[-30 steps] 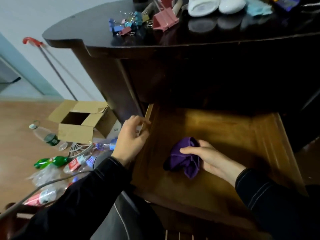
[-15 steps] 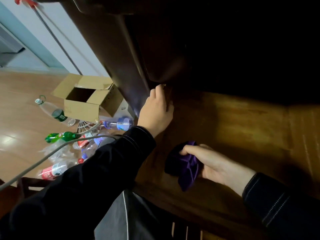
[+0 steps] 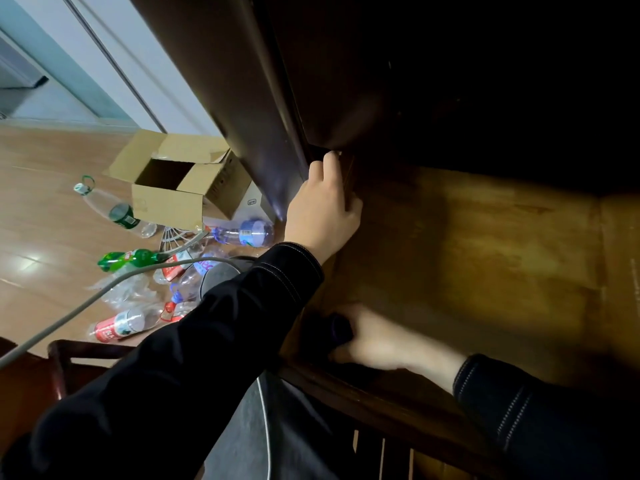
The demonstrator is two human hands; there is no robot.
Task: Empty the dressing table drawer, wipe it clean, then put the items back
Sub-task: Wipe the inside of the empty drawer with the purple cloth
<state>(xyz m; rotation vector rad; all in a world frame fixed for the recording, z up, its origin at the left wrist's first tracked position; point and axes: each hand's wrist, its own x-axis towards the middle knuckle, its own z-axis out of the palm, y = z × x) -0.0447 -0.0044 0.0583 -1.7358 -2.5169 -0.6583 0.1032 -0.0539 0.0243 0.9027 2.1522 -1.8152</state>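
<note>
Your right hand (image 3: pixel 377 344) curls its fingers round the purple cloth (image 3: pixel 337 332), which is bunched at the hand's 9 o'clock and pressed into the 7 o'clock corner of the drawer (image 3: pixel 485 254); blur hides the fingertips. Your left hand (image 3: pixel 322 209) grips the drawer's side wall at 11 o'clock, fingers wrapped over its edge.
</note>
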